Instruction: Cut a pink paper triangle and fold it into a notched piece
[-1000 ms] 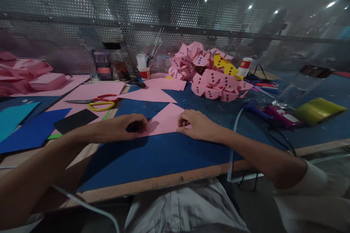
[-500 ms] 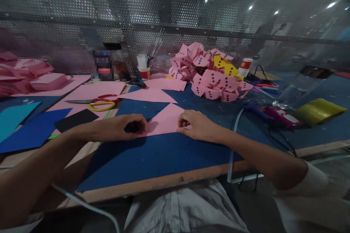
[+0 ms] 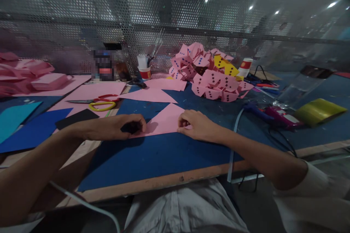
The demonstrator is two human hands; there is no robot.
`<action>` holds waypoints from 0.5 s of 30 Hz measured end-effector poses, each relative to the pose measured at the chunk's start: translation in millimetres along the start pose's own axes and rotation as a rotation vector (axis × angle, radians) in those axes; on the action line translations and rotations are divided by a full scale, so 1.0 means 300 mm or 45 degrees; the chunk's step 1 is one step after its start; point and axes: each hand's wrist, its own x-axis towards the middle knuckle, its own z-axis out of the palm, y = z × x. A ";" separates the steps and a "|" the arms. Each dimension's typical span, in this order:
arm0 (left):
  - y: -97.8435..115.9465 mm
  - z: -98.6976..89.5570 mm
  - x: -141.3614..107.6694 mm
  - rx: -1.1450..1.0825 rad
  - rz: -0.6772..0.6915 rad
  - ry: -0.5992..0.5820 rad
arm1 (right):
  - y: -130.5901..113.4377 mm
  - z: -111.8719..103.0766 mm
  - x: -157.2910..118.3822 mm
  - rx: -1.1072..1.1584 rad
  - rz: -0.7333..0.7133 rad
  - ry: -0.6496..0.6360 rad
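A pink paper (image 3: 166, 118) lies on the blue mat (image 3: 147, 160), its peak pointing away from me and its straight edge toward me. My left hand (image 3: 131, 127) is closed on the paper's left end, thumb and curled fingertips pressed at the near edge. At the right end, my right hand (image 3: 195, 125) pinches the same paper, with a bit of pink showing inside the curl of its fingers. Both ends of the sheet are partly hidden by my hands. Beyond it lies another pink sheet (image 3: 150, 94).
Scissors (image 3: 102, 102) lie at the left near blue paper (image 3: 35, 129) and black paper (image 3: 76, 118). Pink dotted paper shapes (image 3: 214, 84) are piled at the back. A red-white cup (image 3: 144, 72) stands behind. A glue gun (image 3: 281, 116) and yellow roll (image 3: 319, 112) are at the right.
My left hand has shifted slightly left along the paper's near edge, uncovering a little more of it. My right hand and the paper look unmoved.
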 end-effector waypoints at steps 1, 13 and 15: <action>0.003 0.000 -0.001 0.001 -0.005 -0.009 | -0.001 -0.001 0.000 0.001 0.000 0.000; -0.004 -0.003 0.002 -0.043 0.034 -0.024 | 0.005 0.004 0.003 -0.008 -0.011 0.010; -0.010 -0.010 0.001 -0.073 0.054 -0.043 | 0.004 0.003 0.003 -0.010 -0.007 0.005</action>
